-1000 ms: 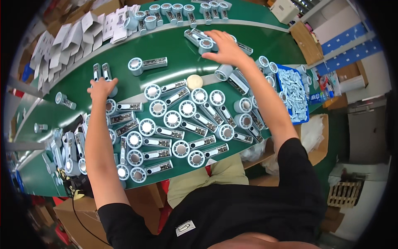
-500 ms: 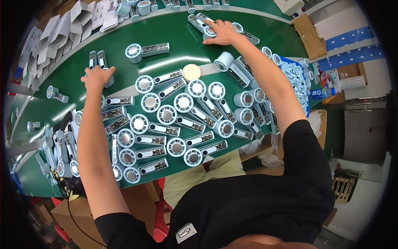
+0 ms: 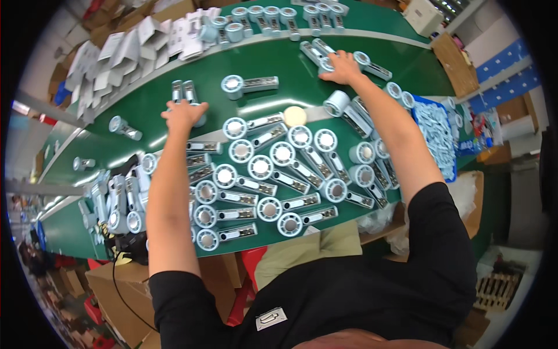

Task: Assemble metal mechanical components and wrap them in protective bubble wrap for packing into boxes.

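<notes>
Light-blue handheld fans with round heads and exposed circuit boards in their handles lie about the green table. At the left, my left hand (image 3: 185,115) is spread over the heads of two fans (image 3: 183,90), its thumb out to the right; their handles point away from me. Reaching far right, my right hand (image 3: 343,68) rests with its fingers apart on the heads of a pair of fans (image 3: 317,52). My palms hide most of these heads. One fan (image 3: 232,86) lies alone between my hands. To the right of my right hand is another fan (image 3: 372,65).
Several fans (image 3: 269,168) cover the near table, beside a round cream disc (image 3: 295,116). A blue bin (image 3: 450,174) of small light-blue parts stands right. More fans (image 3: 271,20) stand along the far strip, near folded white papers (image 3: 125,52). A bottle (image 3: 469,145) lies beyond the bin.
The whole view has swung, so the table and both arms sit further right and lower in the picture. My hands stay over the same fans.
</notes>
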`<state>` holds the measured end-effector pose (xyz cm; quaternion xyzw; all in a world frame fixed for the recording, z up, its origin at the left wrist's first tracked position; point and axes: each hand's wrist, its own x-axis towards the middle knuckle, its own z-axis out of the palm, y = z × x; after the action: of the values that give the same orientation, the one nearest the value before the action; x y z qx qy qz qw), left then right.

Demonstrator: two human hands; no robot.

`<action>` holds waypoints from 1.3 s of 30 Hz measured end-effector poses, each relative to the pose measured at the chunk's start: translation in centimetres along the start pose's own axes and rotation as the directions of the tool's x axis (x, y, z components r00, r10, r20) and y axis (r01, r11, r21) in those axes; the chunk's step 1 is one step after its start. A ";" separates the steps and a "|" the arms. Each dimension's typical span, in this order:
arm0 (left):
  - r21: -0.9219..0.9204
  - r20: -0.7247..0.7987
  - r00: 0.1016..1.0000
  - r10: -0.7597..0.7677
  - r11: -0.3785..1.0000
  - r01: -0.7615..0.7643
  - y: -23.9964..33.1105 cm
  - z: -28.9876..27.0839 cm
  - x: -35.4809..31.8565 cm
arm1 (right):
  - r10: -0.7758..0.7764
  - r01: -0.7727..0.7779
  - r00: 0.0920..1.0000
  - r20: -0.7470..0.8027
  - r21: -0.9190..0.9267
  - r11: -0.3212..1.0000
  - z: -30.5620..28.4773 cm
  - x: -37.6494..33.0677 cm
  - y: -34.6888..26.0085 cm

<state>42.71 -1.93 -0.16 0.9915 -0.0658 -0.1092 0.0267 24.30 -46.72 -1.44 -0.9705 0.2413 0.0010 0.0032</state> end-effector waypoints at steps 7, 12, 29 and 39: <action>-0.020 0.014 1.000 -0.015 1.000 0.015 1.5 -0.5 -0.9 | -0.018 0.021 0.996 -0.084 0.041 0.999 0.6 -0.3 1.3; 0.058 0.133 0.990 -0.046 0.998 0.038 2.5 -0.9 -0.7 | -0.119 0.145 0.951 -0.285 0.071 0.987 0.8 -0.8 2.9; 0.008 0.433 0.901 -0.024 1.000 0.023 4.5 -2.2 -0.9 | -0.125 0.173 0.978 -0.169 0.314 0.933 -9.9 8.2 0.3; -0.058 0.342 0.939 -0.027 0.997 0.050 8.2 -2.8 -2.3 | 0.028 -0.037 0.999 0.044 0.220 0.975 -9.0 38.0 -7.8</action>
<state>40.04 -9.59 3.63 0.9573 -0.0466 -0.2816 0.0456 61.52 -57.73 7.47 -0.9598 0.2555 -0.0058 0.1159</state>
